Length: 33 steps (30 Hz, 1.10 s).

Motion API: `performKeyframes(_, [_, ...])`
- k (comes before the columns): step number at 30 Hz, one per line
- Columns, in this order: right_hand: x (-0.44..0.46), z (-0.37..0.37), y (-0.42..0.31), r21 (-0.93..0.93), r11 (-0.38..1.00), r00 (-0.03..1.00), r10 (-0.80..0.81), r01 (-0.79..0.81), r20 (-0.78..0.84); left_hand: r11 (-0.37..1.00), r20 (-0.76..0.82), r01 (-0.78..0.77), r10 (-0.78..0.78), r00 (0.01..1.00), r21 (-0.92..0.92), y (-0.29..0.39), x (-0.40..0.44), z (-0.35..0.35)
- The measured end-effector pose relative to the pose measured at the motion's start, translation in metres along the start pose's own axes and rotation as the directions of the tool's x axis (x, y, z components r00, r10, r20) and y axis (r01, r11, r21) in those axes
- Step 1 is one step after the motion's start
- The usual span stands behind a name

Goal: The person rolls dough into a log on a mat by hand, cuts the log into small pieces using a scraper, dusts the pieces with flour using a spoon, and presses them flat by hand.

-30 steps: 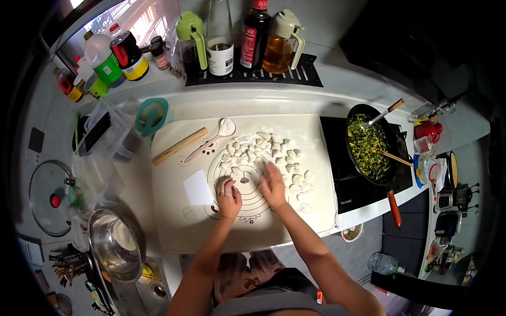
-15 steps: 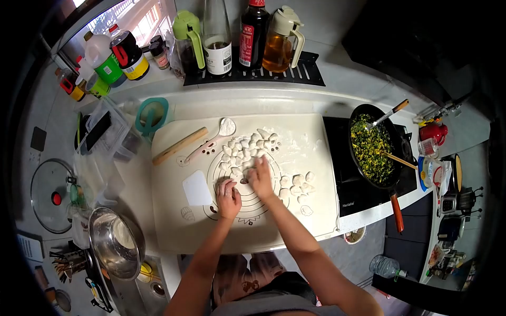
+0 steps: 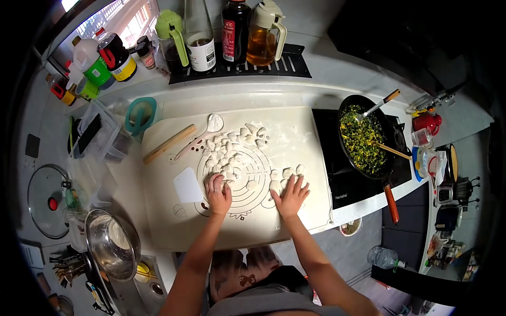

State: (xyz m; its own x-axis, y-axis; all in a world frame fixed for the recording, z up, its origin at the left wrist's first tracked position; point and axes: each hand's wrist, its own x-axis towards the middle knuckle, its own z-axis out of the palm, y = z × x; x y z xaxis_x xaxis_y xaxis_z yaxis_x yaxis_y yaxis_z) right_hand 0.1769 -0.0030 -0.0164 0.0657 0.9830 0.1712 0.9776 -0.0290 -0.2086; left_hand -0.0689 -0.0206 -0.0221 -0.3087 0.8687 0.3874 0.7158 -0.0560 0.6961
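Observation:
Small white dough pieces (image 3: 226,152) lie in a floury cluster on the pale kneading mat (image 3: 295,126), over its printed circles. My left hand (image 3: 218,197) rests at the near edge of this cluster, fingers loosely bent and pointing away from me. Whether a piece lies under its fingertips is hidden. My right hand (image 3: 291,199) is spread flat over a smaller group of dough pieces (image 3: 288,173) on the right, covering some of them. A lone dough piece (image 3: 251,185) sits between the hands. Left of my left hand lies a white scraper (image 3: 188,185).
A rolling pin (image 3: 169,144) and a floury spoon (image 3: 215,123) lie on the mat's far left. On the cooktop (image 3: 342,195) stands a pan (image 3: 387,176) of chopped greens and yellow bits. A steel bowl (image 3: 100,245) is at the left; bottles (image 3: 235,31) line the back.
My right hand has moved right, from the cluster to the smaller group, and its fingers have spread. My left hand stays near the cluster's near edge. The whole view has shifted slightly.

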Motion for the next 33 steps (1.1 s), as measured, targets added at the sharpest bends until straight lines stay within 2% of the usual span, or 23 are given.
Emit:
performKeyframes(3, [0.05,0.014,-0.014,0.033,0.994,0.989,-0.104,0.108,-0.101,1.0,0.002,-0.009,0.009,1.0,0.02,0.0,0.001,0.001])
performKeyframes(6, [0.101,0.031,-0.026,0.072,0.985,0.987,-0.156,0.158,-0.029,0.999,0.007,-0.021,0.02,1.0,0.045,0.0,0.002,0.001])
performKeyframes(9, [0.133,0.03,-0.04,0.005,0.993,0.991,-0.116,0.116,0.07,0.999,0.005,-0.022,0.022,1.0,0.045,-0.002,0.001,0.002])
performKeyframes(12, [0.115,0.024,-0.052,0.11,0.97,0.973,-0.206,0.217,-0.1,0.999,0.015,-0.013,0.012,1.0,0.044,-0.003,0.001,0.002])
performKeyframes(13, [0.095,0.022,-0.057,0.235,0.908,0.936,-0.322,0.348,-0.142,0.999,0.015,-0.011,0.01,1.0,0.047,-0.003,0.001,0.002])
performKeyframes(14, [0.073,0.014,-0.066,0.297,0.855,0.901,-0.431,0.426,-0.052,0.999,0.016,-0.007,0.006,1.0,0.05,-0.002,0.001,0.002])
performKeyframes(15, [0.057,-0.02,-0.083,0.419,0.798,0.822,-0.541,0.433,0.18,0.999,0.011,-0.009,0.009,1.0,0.052,-0.002,-0.001,0.001])
performKeyframes(16, [0.038,-0.008,-0.077,0.35,0.623,0.648,-0.76,0.699,0.059,0.998,0.005,-0.014,0.013,1.0,0.053,-0.002,-0.001,0.002])
performKeyframes(18, [0.021,0.008,-0.061,0.305,0.54,0.534,-0.838,0.784,0.113,0.998,0.002,-0.025,0.025,1.0,0.058,-0.003,0.0,0.003])
performKeyframes(21, [0.053,0.018,-0.04,0.051,0.662,0.65,-0.746,0.748,0.141,0.997,0.0,-0.033,0.033,0.999,0.067,-0.002,-0.003,0.001])
performKeyframes(23, [0.083,0.015,-0.018,0.091,0.771,0.762,-0.636,0.63,0.12,0.997,-0.018,-0.037,0.038,0.999,0.067,-0.004,0.0,0.004])
performKeyframes(26, [0.103,0.008,0.005,0.012,0.772,0.771,-0.634,0.636,-0.062,0.997,-0.029,-0.051,0.052,0.998,0.05,-0.005,0.0,0.005])
performKeyframes(29, [0.103,-0.011,-0.036,0.247,0.768,0.806,-0.564,0.591,-0.178,0.999,-0.011,-0.019,0.02,1.0,0.03,0.0,0.002,0.002])
performKeyframes(30, [0.103,-0.002,-0.053,0.433,0.677,0.799,-0.558,0.595,-0.224,1.0,-0.005,-0.005,0.005,1.0,0.018,0.001,0.001,0.002])
performKeyframes(32, [0.102,0.004,-0.091,0.555,0.576,0.766,-0.614,0.601,-0.192,1.0,-0.01,-0.01,0.01,1.0,0.004,0.001,0.002,0.001])
performKeyframes(33, [0.104,0.012,-0.103,0.561,0.582,0.761,-0.633,0.589,-0.142,1.0,-0.013,-0.012,0.012,1.0,-0.003,0.001,0.003,0.001])
